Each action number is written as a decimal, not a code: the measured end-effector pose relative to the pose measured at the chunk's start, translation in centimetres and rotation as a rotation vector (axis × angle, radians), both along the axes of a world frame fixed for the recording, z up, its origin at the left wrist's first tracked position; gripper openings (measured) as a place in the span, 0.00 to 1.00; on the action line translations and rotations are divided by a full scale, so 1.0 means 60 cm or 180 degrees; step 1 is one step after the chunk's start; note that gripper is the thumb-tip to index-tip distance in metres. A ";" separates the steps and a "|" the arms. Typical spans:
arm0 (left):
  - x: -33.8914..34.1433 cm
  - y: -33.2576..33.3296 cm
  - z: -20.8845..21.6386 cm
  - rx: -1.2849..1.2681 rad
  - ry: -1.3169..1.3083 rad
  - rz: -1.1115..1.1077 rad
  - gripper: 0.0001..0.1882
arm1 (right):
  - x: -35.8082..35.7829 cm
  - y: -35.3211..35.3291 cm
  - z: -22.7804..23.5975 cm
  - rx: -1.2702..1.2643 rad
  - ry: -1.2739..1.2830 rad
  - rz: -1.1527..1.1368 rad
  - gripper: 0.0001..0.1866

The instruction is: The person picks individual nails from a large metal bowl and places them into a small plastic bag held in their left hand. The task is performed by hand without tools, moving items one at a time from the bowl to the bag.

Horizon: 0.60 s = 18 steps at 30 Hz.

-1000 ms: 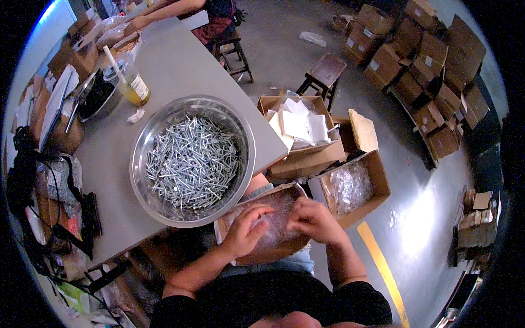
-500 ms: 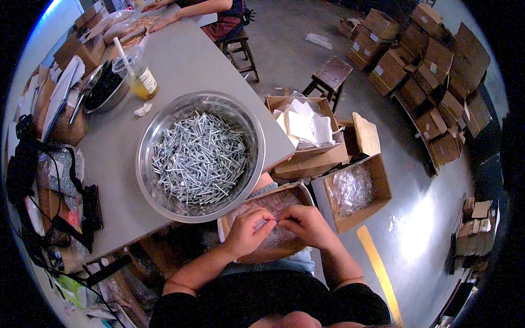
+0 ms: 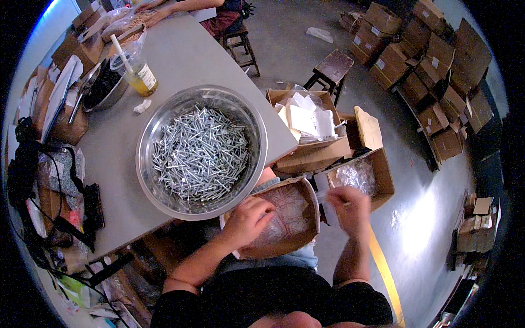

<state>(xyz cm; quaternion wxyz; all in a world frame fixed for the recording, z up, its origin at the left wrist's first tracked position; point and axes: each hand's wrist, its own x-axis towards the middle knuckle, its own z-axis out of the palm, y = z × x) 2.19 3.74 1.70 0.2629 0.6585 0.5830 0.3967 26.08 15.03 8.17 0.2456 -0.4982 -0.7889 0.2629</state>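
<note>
On my lap rests an open cardboard box [image 3: 273, 250] with clear plastic bags [image 3: 288, 210] with thin red lines lying inside. My left hand [image 3: 249, 223] hangs over the left side of this box, its fingers loosely bent and the thumb apart, with nothing visible in them. To the right of the box is my right hand [image 3: 351, 212], smeared by motion, its fingers pinched on a small, whitish clear plastic bag [image 3: 321, 198]. Just beyond that hand, a second cardboard box [image 3: 384, 170] contains clear packets. A large steel bowl [image 3: 143, 188] full of silver screws stands at the table corner.
The grey table [image 3: 191, 60] also carries a plastic cup [image 3: 143, 81] of yellow liquid, crumpled tissue [image 3: 142, 106] and a dark-filled bowl [image 3: 112, 98]. A box of papers [image 3: 306, 117] stands beside the table. A co-worker's arm [image 3: 188, 6] reaches over the far end. Stool [image 3: 333, 65] and stacked cartons [image 3: 432, 71] are beyond.
My hands, together over the lap box half a second ago, have parted. The right hand has swung right with the small plastic bag; the left has stayed nearly in place, its fingers loosened.
</note>
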 end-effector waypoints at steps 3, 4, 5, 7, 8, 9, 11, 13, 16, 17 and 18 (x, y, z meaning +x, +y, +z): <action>0.007 -0.011 -0.035 -0.0062 0.0861 -0.0263 0.13 | 0.058 0.024 0.030 0.0530 -0.0222 -0.0760 0.10; 0.017 -0.015 -0.036 -0.0184 0.1193 -0.0096 0.13 | 0.065 0.026 0.026 0.0619 0.0017 -0.0829 0.10; 0.024 -0.017 -0.037 -0.0296 0.1516 0.0060 0.14 | 0.067 0.025 0.028 0.0636 0.0043 -0.0829 0.11; 0.028 -0.022 -0.053 -0.0701 0.1726 0.0231 0.15 | 0.064 0.023 0.031 0.0584 0.0050 -0.0743 0.12; 0.027 -0.023 -0.062 -0.0904 0.1839 0.0320 0.16 | 0.054 0.019 0.031 0.0516 0.0042 -0.0659 0.12; 0.022 -0.023 -0.071 -0.0997 0.1766 0.0084 0.16 | 0.043 0.016 0.032 0.0447 0.0034 -0.0573 0.12; 0.008 -0.024 -0.079 -0.1184 0.1620 -0.0385 0.15 | 0.015 0.014 0.038 0.0436 0.0072 -0.0284 0.12; 0.009 -0.023 -0.066 -0.1479 0.1281 -0.0301 0.14 | -0.005 0.022 0.040 0.0524 0.0081 0.0097 0.12; -0.002 -0.025 -0.057 -0.1210 0.0546 -0.0284 0.13 | -0.061 0.024 0.077 0.0341 0.0223 0.0603 0.11; -0.006 -0.027 -0.056 -0.0994 0.0258 -0.0286 0.13 | -0.085 0.024 0.090 0.0581 0.0281 0.0854 0.14; -0.007 -0.027 -0.053 -0.0921 0.0196 -0.0256 0.13 | -0.108 0.027 0.099 0.0630 0.0340 0.1227 0.15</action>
